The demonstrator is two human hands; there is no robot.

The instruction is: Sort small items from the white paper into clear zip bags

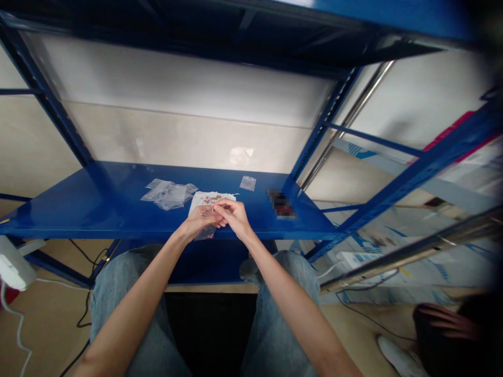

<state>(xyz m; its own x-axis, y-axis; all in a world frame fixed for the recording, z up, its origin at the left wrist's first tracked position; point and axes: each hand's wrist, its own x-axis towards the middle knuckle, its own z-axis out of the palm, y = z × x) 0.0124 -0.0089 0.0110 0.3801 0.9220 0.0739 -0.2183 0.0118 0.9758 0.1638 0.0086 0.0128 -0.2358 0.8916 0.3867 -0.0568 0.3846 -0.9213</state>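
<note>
Both hands meet just above the front edge of the blue shelf (118,209). My left hand (195,222) is closed on a small clear plastic bag (205,233), which hangs below the fingers with a few small pinkish bits low in it. Thumb and fingers of my right hand (234,213) are pinched together at the left fingertips; what they hold is too small to tell. Just behind the hands lies a white sheet or pouch (198,200), partly covered by them, with small coloured pieces (212,198) on it.
Left of the hands lies a loose pile of clear zip bags (171,193). A single zip bag (248,183) is farther back. To the right is a pixelated dark object (281,204). Blue rack posts (314,133) and an upper shelf (236,31) frame the space.
</note>
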